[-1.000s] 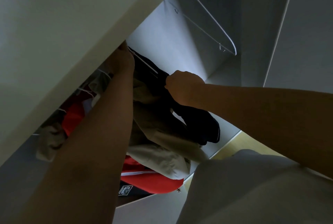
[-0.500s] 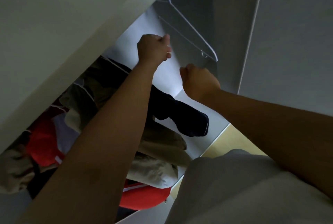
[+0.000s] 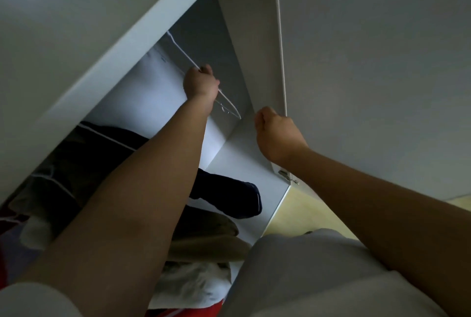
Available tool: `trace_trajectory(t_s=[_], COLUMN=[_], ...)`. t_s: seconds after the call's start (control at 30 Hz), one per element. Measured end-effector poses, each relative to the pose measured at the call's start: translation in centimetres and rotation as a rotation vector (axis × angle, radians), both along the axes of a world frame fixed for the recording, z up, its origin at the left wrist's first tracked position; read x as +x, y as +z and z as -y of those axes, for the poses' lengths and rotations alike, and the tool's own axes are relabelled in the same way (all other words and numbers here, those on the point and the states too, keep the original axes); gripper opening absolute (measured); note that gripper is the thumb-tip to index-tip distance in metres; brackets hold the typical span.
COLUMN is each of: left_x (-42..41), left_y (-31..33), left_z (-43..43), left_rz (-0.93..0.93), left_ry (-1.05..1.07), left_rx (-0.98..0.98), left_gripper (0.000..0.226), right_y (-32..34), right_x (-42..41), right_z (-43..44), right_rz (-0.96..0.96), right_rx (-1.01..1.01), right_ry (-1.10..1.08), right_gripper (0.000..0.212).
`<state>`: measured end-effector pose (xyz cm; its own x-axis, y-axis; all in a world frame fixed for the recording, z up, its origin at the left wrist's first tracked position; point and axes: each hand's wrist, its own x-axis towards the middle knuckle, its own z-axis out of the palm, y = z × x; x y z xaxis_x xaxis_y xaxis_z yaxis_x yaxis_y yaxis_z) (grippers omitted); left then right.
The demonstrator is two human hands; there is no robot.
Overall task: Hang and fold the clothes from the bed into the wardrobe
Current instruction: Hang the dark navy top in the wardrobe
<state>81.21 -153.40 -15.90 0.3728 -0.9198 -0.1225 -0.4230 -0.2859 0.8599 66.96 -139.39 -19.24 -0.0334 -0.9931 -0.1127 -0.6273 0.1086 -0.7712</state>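
Far left, inside the wardrobe (image 3: 244, 49): clothes already hung, i.e. a dark garment (image 3: 84, 158) on a pale hanger, then lower down a navy piece (image 3: 229, 197), a beige one (image 3: 204, 245), a white one (image 3: 193, 286) and a bit of red (image 3: 188, 311) at the bottom edge. All bunched tog. on the left side. The bed and whatever's left on it are out of view.

Centre: left hand (image 3: 200, 82) is up inside, fingers wrapped tight round the arm of an empty white wire hanger (image 3: 230, 106). It hangs by itself on the right side, apart from the clothes. Its hook and the rail are hidden behind the top front panel (image 3: 76, 23).

Right: right hand (image 3: 277, 135) is curled into a fist just by the hinge edge of the open door (image 3: 369, 61). Nothing visible in it; can't tell whether the knuckles touch the panel.

Step in hand, prob.: take the spare hanger off to fetch the next garment. To do it well:
- Lift first, so the hook clears the rail, then pull out. Since the hook can't be seen, go by feel.
- Wire bends easily, so shift the grip nearer the hook, not mid-arm.
- Bring it out on the right side, away from the hung clothes, so the tip doesn't snag a sleeve.
- Use the right hand to keep the door back, esp. as the hanger passes the frame.
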Motion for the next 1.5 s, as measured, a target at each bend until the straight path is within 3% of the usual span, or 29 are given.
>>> trace_trajectory(t_s=[0.27, 0.43, 0.6, 0.8, 0.9, 1.0, 1.13, 1.27, 1.5], left_x=[-2.5, -4.0, -5.2, -6.4, -6.9, -8.2, -11.1, -15.7, -28.7], left_y=[3.6, 4.6, 4.5, 1.6, -0.8, -3.2, -6.3, -11.0, -13.3], left_z=[-4.5, -7.9, -10.3, -12.7, -14.1, -15.6, -17.2, -20.7, -34.4], left_rz=[-0.460, -0.621, -0.666, -0.601, -0.563, -0.434, -0.278, -0.105, 0.082], left_ry=[0.045, 0.106, 0.127, 0.142, 0.146, -0.013, -0.378, -0.621, -1.183], left_rx=[-0.145, -0.127, -0.034, 0.144, 0.293, 0.490, 0.710, 0.796, 0.886], left_gripper=[0.018, 0.019, 0.016, 0.025, 0.025, 0.027, 0.033, 0.035, 0.043], right_y=[1.9, 2.8, 3.5, 2.2, 1.1, 0.5, -0.4, -1.6, 0.7], right_x=[-0.1, -1.3, -3.3, -5.4, -6.1, -7.0, -8.7, -11.5, -18.9], right_z=[0.3, -0.7, -2.4, -5.7, -7.3, -9.2, -12.8, -18.6, -33.2], right_rz=[0.061, 0.001, -0.202, -0.231, -0.191, -0.121, -0.124, -0.185, -0.243], right_rx=[-0.221, -0.257, -0.336, -0.527, -0.485, -0.424, -0.250, -0.048, 0.061], right_ry=[0.050, -0.009, -0.010, -0.054, -0.105, -0.160, -0.353, -0.590, -1.149], right_gripper=[0.034, 0.035, 0.034, 0.027, 0.027, 0.030, 0.040, 0.039, 0.037])
